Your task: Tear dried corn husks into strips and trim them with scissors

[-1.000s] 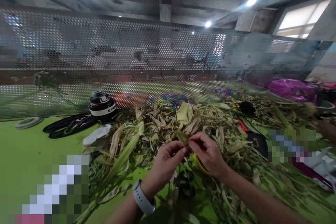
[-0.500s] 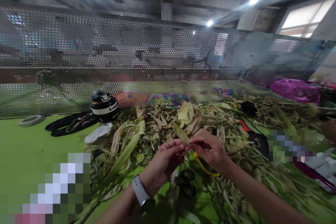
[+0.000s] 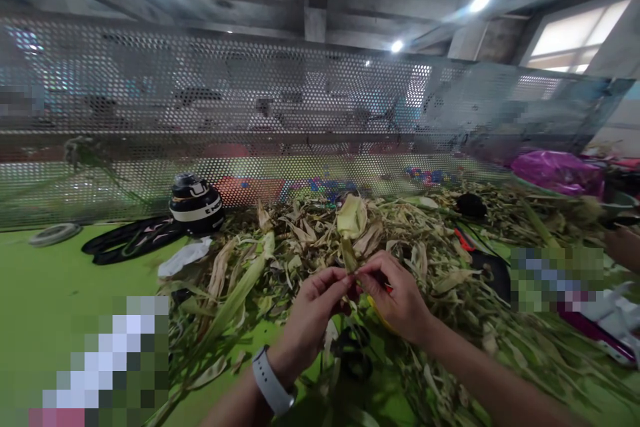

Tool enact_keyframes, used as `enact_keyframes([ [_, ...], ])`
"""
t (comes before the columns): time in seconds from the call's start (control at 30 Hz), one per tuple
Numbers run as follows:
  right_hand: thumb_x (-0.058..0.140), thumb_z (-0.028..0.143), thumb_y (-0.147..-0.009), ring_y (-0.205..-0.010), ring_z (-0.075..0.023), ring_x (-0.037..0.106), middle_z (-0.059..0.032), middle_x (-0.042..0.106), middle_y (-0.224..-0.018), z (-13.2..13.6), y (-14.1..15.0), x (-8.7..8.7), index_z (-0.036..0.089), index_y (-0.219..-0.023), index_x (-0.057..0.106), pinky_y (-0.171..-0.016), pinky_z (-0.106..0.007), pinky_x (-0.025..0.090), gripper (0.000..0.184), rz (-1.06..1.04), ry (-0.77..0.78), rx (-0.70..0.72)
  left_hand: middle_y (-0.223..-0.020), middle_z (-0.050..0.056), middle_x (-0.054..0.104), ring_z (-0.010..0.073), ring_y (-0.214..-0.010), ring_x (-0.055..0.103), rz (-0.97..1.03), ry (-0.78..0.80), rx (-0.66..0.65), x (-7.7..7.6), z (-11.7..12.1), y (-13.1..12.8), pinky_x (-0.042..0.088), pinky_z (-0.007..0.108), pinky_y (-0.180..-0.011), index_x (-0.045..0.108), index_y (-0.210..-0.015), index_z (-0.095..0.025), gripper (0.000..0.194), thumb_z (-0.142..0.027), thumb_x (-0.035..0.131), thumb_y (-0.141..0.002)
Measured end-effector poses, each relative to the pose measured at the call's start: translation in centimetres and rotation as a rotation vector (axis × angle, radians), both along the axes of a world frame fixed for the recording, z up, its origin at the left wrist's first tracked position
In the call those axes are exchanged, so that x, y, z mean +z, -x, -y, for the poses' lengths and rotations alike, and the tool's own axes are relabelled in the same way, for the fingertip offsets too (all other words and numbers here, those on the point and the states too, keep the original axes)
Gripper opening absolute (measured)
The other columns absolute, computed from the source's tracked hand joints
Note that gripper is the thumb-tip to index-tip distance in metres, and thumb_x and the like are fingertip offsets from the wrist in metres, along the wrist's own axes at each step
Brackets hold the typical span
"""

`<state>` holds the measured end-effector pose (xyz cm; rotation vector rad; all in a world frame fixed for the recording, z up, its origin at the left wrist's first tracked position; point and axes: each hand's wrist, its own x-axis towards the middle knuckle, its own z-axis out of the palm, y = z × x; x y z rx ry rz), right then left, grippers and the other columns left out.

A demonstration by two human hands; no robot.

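In the head view, both my hands meet over a heap of dry corn husks (image 3: 300, 230). A narrow piece of corn husk (image 3: 349, 255) sticks up from between my fingertips. My left hand (image 3: 320, 303), with a pale watch strap (image 3: 270, 380) at the wrist, pinches its lower end. My right hand (image 3: 397, 297) pinches the same spot from the other side. A yellow thing (image 3: 376, 312) shows partly behind my right hand, with a bit of red by its fingers. Below lies a black looped thing (image 3: 356, 352), too dark to name.
A perforated metal screen (image 3: 240, 107) stands behind the green table (image 3: 45, 280). At left are a black container with a white band (image 3: 196, 207), a black strap (image 3: 130, 240) and a grey ring (image 3: 54, 234). A purple plastic bag (image 3: 557, 172) and another person's hand (image 3: 623, 247) are at right.
The husk piece has turned from leaning left to nearly upright. My right hand has shifted slightly and covers more of the yellow thing. Both hands keep their pinch.
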<state>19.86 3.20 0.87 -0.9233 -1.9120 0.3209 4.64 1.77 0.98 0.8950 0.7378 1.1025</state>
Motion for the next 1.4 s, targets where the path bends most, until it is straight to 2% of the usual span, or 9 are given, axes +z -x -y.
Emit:
enact_keyframes([
  [0.2,0.051,0.023,-0.084,-0.069,-0.0133,0.051,-0.0016,0.053,-0.074,0.3,0.1,-0.4,0.018,-0.08,0.054,-0.063,-0.025,0.041,0.007,-0.04,0.097,-0.019,-0.066,0.001,0.056,0.01,-0.058,0.047,-0.274,-0.269,0.073,0.0,0.1,0.0,0.04,0.021,-0.055,0.063,-0.074,-0.014,0.016,-0.029,0.057,-0.077],
  [0.4,0.055,0.031,-0.082,-0.063,-0.0104,0.049,0.0019,0.05,-0.074,0.1,0.3,-0.4,0.02,-0.091,0.046,-0.057,-0.021,0.042,0.017,-0.273,0.364,0.026,-0.067,0.002,0.057,0.0115,-0.06,0.049,-0.37,-0.381,0.058,0.2,0.0,0.2,0.041,0.021,-0.054,0.064,-0.074,-0.014,0.022,-0.031,0.053,-0.08],
  [0.53,0.055,0.032,-0.082,-0.063,-0.0094,0.049,0.0027,0.051,-0.069,-0.1,0.1,0.0,0.018,-0.083,0.048,-0.057,-0.02,0.041,0.016,-0.316,0.479,0.12,-0.07,0.004,0.06,0.0134,-0.064,0.051,-0.322,-0.303,0.062,0.0,-0.2,0.2,0.044,0.022,-0.054,0.066,-0.08,-0.013,0.021,-0.032,0.058,-0.076],
  [0.83,0.057,0.039,-0.078,-0.052,-0.0075,0.045,0.0049,0.048,-0.061,-0.3,0.3,0.2,0.018,-0.076,0.046,-0.047,-0.018,0.038,0.024,-0.441,0.631,0.109,-0.069,0.001,0.061,0.0091,-0.063,0.052,-0.057,-0.021,0.044,-0.4,-0.2,0.0,0.039,0.014,-0.049,0.065,-0.075,-0.016,0.011,-0.026,0.066,-0.07],
  [0.9,0.055,0.039,-0.08,-0.05,-0.0074,0.044,0.0048,0.046,-0.06,-0.3,0.0,0.2,0.018,-0.076,0.047,-0.046,-0.018,0.037,0.023,-0.441,0.569,0.072,-0.07,0.0,0.062,0.0074,-0.063,0.052,-0.003,0.042,0.043,-0.4,-0.1,0.1,0.037,0.012,-0.049,0.065,-0.075,-0.017,0.01,-0.025,0.066,-0.07],
  [0.97,0.056,0.035,-0.08,-0.053,-0.0082,0.045,0.0036,0.047,-0.063,-0.4,-0.4,0.2,0.018,-0.08,0.05,-0.048,-0.019,0.039,0.018,-0.369,0.419,0.064,-0.071,0.0,0.063,0.0068,-0.064,0.053,0.04,0.09,0.047,-0.4,-0.2,0.1,0.037,0.011,-0.05,0.065,-0.075,-0.017,0.01,-0.024,0.067,-0.069],
  [1.13,0.056,0.02,-0.082,-0.072,-0.013,0.052,-0.0021,0.056,-0.078,-0.9,-1.0,0.1,0.021,-0.091,0.06,-0.063,-0.024,0.043,0.011,-0.067,0.008,0.195,-0.068,0.0,0.064,0.0045,-0.058,0.054,0.168,0.17,0.044,-0.6,-0.4,0.2,0.037,0.011,-0.049,0.064,-0.075,-0.017,0.011,-0.02,0.07,-0.066],
  [1.27,0.056,0.016,-0.082,-0.075,-0.0132,0.054,-0.0019,0.058,-0.078,-1.2,-0.9,-0.1,0.022,-0.093,0.061,-0.068,-0.026,0.044,0.013,-0.02,-0.069,0.243,-0.068,-0.001,0.064,0.0062,-0.06,0.057,0.251,0.253,0.051,-0.7,-0.3,0.0,0.042,0.013,-0.055,0.064,-0.077,-0.017,0.015,-0.016,0.07,-0.064],
  [1.4,0.054,0.017,-0.083,-0.074,-0.0137,0.054,-0.0025,0.057,-0.078,-0.9,-0.8,-0.5,0.022,-0.093,0.06,-0.067,-0.026,0.044,0.012,0.005,-0.117,0.185,-0.061,-0.002,0.06,0.0039,-0.052,0.051,0.311,0.279,-0.001,-0.4,0.1,-0.3,0.038,0.012,-0.049,0.062,-0.072,-0.015,0.01,-0.015,0.069,-0.065],
])
